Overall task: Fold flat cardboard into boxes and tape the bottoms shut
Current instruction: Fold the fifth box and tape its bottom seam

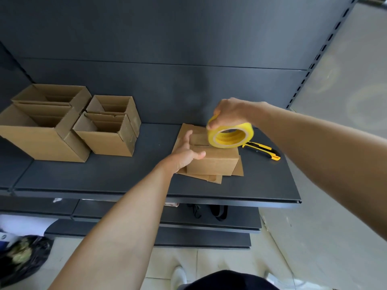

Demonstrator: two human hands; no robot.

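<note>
a: dark metal shelf (104, 176) in front of you, grey panel behind it. what have your hands got?

b: your right hand (228, 113) is clamped round the yellow tape roll (230, 136), fingers curled over its top rim, holding it at the far side of the small box (213, 162). your left hand (186, 152) lies spread with fingers straight, pressing the flaps down, thumb on the near top edge.

a: and the box itself?

b: it sits on a few flat cardboard sheets (211, 178), right of the shelf's middle, bottom-up as i judge it. the seam between the flaps shows as a dark slit just beside the roll. i can't tell whether a tape end is stuck down yet.

a: what could go wrong?

b: the box rests on loose sheets, so a pull on the tape could slide it. lift your left hand early and the flaps may spring up, leaving the tape bridging a gap. run the tape off the seam and the bottom won't close. the utility knife (263, 150) lies just right of the roll; a blind reach risks the blade, though i can't tell if it's out. the finished boxes (104, 132) stand well apart on your left.
</note>
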